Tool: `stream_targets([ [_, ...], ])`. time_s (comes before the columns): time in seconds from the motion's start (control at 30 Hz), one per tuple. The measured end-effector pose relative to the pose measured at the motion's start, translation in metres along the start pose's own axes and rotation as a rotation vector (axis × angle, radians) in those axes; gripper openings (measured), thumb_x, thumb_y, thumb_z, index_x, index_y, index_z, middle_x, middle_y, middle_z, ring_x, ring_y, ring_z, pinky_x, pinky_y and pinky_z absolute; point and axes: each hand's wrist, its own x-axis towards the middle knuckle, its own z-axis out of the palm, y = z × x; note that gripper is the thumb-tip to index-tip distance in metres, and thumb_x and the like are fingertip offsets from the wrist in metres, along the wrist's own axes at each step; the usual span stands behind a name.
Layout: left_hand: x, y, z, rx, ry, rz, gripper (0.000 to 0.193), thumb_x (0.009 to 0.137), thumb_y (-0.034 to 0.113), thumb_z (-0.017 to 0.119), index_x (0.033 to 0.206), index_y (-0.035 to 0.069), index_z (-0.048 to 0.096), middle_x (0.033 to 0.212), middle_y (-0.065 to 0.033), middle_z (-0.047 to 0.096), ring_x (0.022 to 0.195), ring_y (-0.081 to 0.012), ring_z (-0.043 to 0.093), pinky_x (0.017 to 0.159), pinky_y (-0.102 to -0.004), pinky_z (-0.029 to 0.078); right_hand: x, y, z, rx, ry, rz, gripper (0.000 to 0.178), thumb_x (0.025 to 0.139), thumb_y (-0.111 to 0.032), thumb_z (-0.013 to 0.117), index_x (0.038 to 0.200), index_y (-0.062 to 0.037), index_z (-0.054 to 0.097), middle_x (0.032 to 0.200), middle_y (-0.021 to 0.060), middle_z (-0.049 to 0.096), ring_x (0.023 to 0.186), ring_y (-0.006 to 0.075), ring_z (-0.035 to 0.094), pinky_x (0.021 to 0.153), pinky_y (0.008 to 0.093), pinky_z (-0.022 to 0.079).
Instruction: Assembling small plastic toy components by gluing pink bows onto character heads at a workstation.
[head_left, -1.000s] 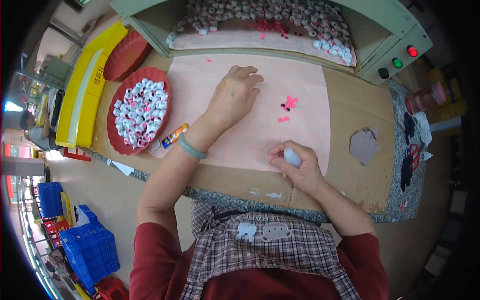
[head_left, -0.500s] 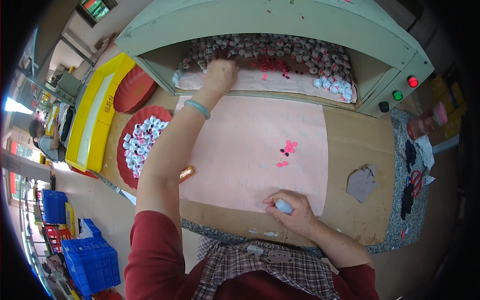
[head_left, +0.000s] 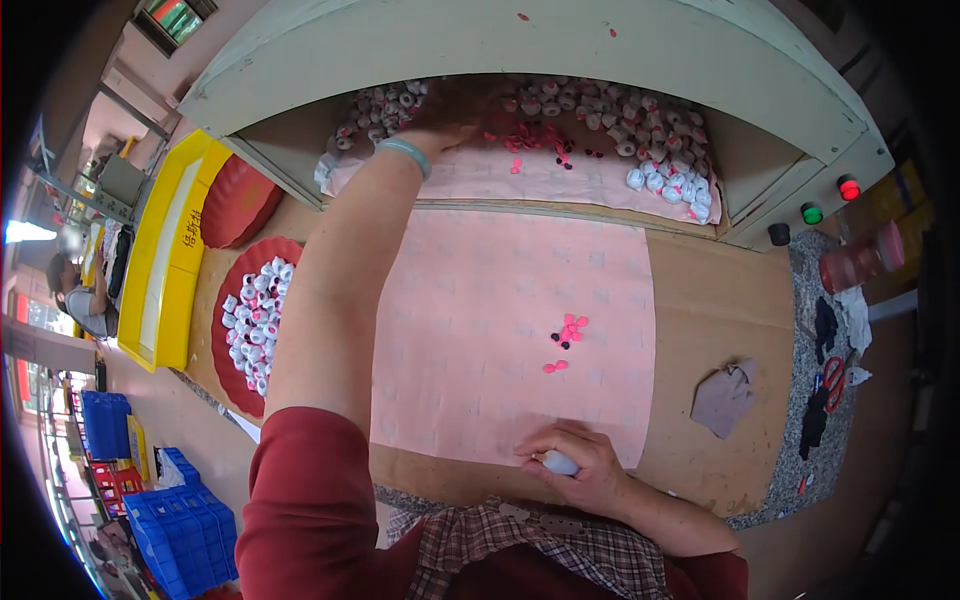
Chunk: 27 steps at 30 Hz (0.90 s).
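Note:
Reaching into the open front of the pale green box (head_left: 520,45), my left hand (head_left: 445,130) is blurred and partly in shadow, so its fingers do not show clearly. It is among small white rounded pieces with pink marks (head_left: 575,100), beside a heap of flat pink bits (head_left: 532,135). My right hand (head_left: 592,470) is closed around a small pale squeeze bottle (head_left: 559,463), near the front edge of a pink sheet (head_left: 500,300). On that sheet lie several pink bits (head_left: 570,326) with a few black ones.
At left, a red scalloped tray (head_left: 232,372) holds many white pieces; another red tray (head_left: 240,205) and a yellow bin (head_left: 165,270) stand behind it. A grey cloth scrap (head_left: 725,398), red scissors (head_left: 834,372) and a pink-lidded jar (head_left: 862,257) are at right.
My left hand has gone deeper into the box and is more blurred. The right hand keeps hold of the bottle near the sheet's front edge. The whole view has shifted slightly.

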Motion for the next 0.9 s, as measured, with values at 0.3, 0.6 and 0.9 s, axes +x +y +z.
stream_targets([
  [0.3, -0.001, -0.008, 0.033, 0.092, 0.212, -0.112, 0.042, 0.077, 0.027, 0.064, 0.118, 0.02, 0.056, 0.127, -0.0114, 0.046, 0.119, -0.0333, 0.041, 0.097, -0.0497, 0.034, 0.002, 0.002, 0.001, -0.022, -0.004, -0.008, 0.018, 0.073, -0.003, 0.071, 0.089, -0.0044, 0.063, 0.083, 0.0064, 0.065, 0.075, 0.0202, 0.063, 0.068, 0.0299, 0.05],
  [0.6, 0.007, -0.014, 0.03, -0.072, 0.229, -0.108, 0.033, 0.081, 0.022, 0.061, 0.113, 0.016, 0.058, 0.104, -0.013, 0.059, 0.101, -0.0291, 0.056, 0.087, -0.0416, 0.044, 0.002, 0.002, 0.0, -0.004, -0.007, 0.004, 0.018, 0.076, -0.007, 0.069, 0.092, -0.0076, 0.062, 0.082, 0.0033, 0.064, 0.076, 0.02, 0.063, 0.072, 0.0322, 0.047],
  [0.9, 0.009, -0.02, 0.031, -0.379, 0.298, -0.31, 0.023, 0.085, 0.018, 0.057, 0.106, 0.007, 0.057, 0.096, -0.0124, 0.062, 0.09, -0.0264, 0.06, 0.076, -0.0381, 0.047, 0.003, 0.002, 0.002, -0.035, 0.008, -0.022, 0.018, 0.073, -0.004, 0.072, 0.089, -0.0058, 0.063, 0.083, 0.0053, 0.065, 0.076, 0.02, 0.064, 0.069, 0.0306, 0.049],
])
